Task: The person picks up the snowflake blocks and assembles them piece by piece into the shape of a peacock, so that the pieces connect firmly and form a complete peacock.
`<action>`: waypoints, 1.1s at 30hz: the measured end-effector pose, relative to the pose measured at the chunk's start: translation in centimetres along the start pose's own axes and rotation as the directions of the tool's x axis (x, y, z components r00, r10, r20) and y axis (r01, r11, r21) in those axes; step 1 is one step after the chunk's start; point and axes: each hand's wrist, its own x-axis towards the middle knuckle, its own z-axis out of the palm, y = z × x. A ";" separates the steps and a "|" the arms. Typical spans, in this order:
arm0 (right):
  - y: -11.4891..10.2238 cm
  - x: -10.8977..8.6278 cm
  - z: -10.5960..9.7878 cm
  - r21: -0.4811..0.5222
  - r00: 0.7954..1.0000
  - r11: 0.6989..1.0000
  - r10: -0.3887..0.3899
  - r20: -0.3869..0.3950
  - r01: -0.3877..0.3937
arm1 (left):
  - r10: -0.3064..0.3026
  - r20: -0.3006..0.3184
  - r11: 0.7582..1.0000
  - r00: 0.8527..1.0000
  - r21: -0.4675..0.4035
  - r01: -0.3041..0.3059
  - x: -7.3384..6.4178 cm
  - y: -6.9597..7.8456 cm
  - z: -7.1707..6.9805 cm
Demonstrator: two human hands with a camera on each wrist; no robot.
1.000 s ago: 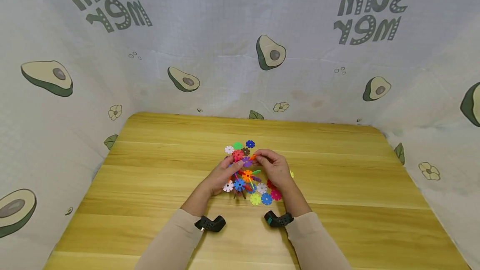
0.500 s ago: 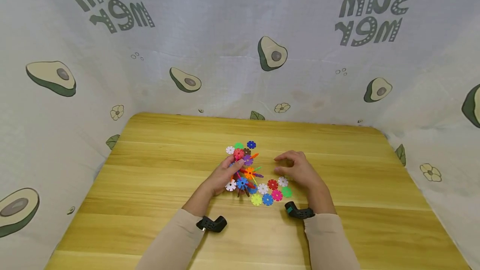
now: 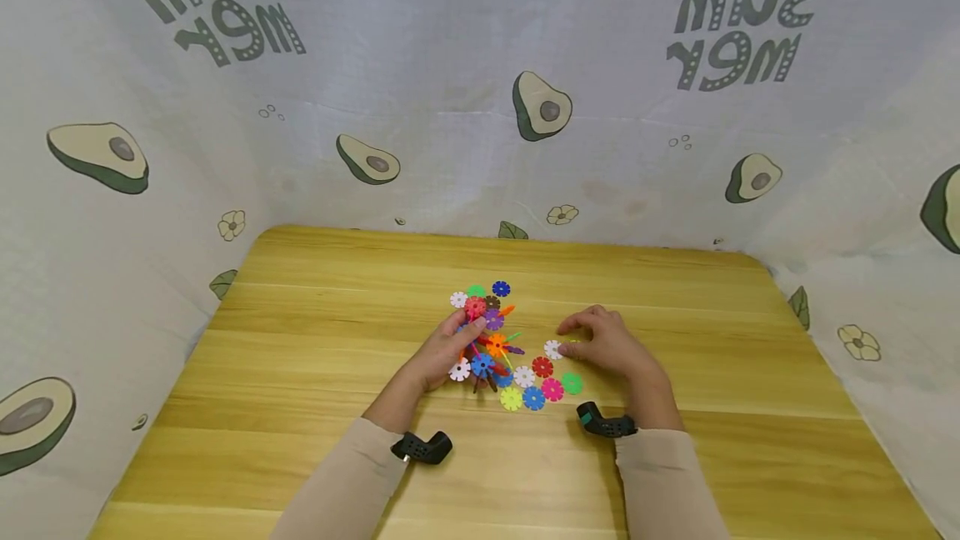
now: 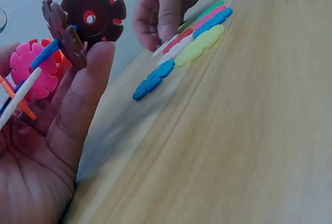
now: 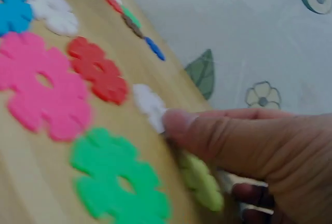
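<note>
The left hand (image 3: 442, 352) grips a cluster of joined discs (image 3: 497, 346); the right hand (image 3: 609, 346), fingers parted, thumbs a white disc (image 3: 552, 349) beside a red disc (image 3: 542, 367) on the worktop (image 3: 750, 348).

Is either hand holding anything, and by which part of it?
The left hand holds the cluster of joined discs by its left side. The right hand touches a white disc at its edge; a grip can't be told.

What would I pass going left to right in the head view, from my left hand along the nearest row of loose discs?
Your left hand, the yellow disc, the blue disc, the pink disc, the green disc.
</note>
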 end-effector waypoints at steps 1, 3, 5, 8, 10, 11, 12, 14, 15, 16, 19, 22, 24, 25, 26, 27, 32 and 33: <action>-0.2 0.2 0.3 0.006 1.000 1.000 -0.014 -0.016 0.014 | -0.001 -0.006 1.000 1.000 0.004 0.001 0.0 0.0 0.0; -0.6 0.4 0.7 0.026 0.999 0.999 -0.031 -0.038 0.032 | 0.006 -0.014 1.000 1.000 0.016 -0.006 0.1 0.0 0.2; -0.9 0.6 1.1 0.041 0.998 0.999 -0.030 -0.048 0.032 | 0.013 -0.017 1.000 1.000 0.007 -0.013 0.1 -0.1 0.2; -1.2 0.8 1.4 0.050 0.998 0.999 -0.020 -0.053 0.022 | 0.031 -0.017 0.999 0.999 -0.006 -0.031 0.1 -0.1 0.3; -1.4 0.8 1.5 0.066 0.998 0.998 -0.021 -0.052 0.025 | 0.040 -0.018 0.999 0.999 -0.005 -0.040 0.0 -0.1 0.4; -1.5 0.8 1.6 0.089 0.999 0.996 -0.021 -0.049 0.025 | 0.041 -0.018 0.999 0.999 -0.002 -0.041 -0.1 0.0 0.4; -1.6 0.8 1.7 0.107 0.998 0.994 -0.030 -0.048 0.035 | 0.046 -0.017 0.999 0.999 0.003 -0.046 -0.1 0.0 0.4; -1.9 0.9 1.9 0.154 0.998 0.987 -0.031 -0.050 0.038 | 0.052 -0.014 0.998 0.999 0.022 -0.052 -0.1 0.0 0.5; -2.1 0.9 2.0 0.185 0.998 0.982 -0.023 -0.058 0.034 | 0.049 -0.016 0.998 0.999 0.029 -0.049 -0.1 0.0 0.5; -2.3 0.9 2.1 0.213 0.997 0.976 -0.019 -0.069 0.033 | 0.048 -0.018 0.998 0.999 0.034 -0.047 0.0 0.0 0.5; -3.0 1.0 2.7 0.311 0.991 0.950 0.000 -0.135 0.042 | 0.040 -0.024 0.998 0.999 0.051 -0.039 0.1 -0.1 0.5; -3.6 1.1 3.3 0.409 0.976 0.906 -0.016 -0.219 0.106 | 0.033 -0.036 0.997 0.999 0.077 -0.030 0.1 -0.1 0.5; -3.9 1.2 3.7 0.449 0.964 0.878 -0.051 -0.261 0.168 | 0.028 -0.043 0.995 0.999 0.097 -0.023 0.2 -0.1 0.5; -4.1 1.3 3.8 0.461 0.959 0.865 -0.073 -0.275 0.198 | 0.027 -0.047 0.994 0.999 0.109 -0.022 0.2 -0.2 0.5; -4.2 1.3 4.0 0.464 0.954 0.857 -0.094 -0.286 0.224 | 0.027 -0.050 0.993 0.998 0.119 -0.021 0.2 -0.2 0.4; -4.3 1.3 4.1 0.468 0.950 0.850 -0.112 -0.290 0.243 | 0.026 -0.053 0.992 0.998 0.125 -0.019 0.2 -0.2 0.4; -4.8 1.3 4.5 0.487 0.943 0.824 -0.157 -0.292 0.288 | 0.017 -0.076 0.989 0.997 0.146 -0.005 0.1 -0.2 0.4; -4.9 1.3 4.6 0.493 0.943 0.820 -0.159 -0.291 0.290 | 0.013 -0.080 0.989 0.997 0.148 -0.001 0.1 -0.2 0.4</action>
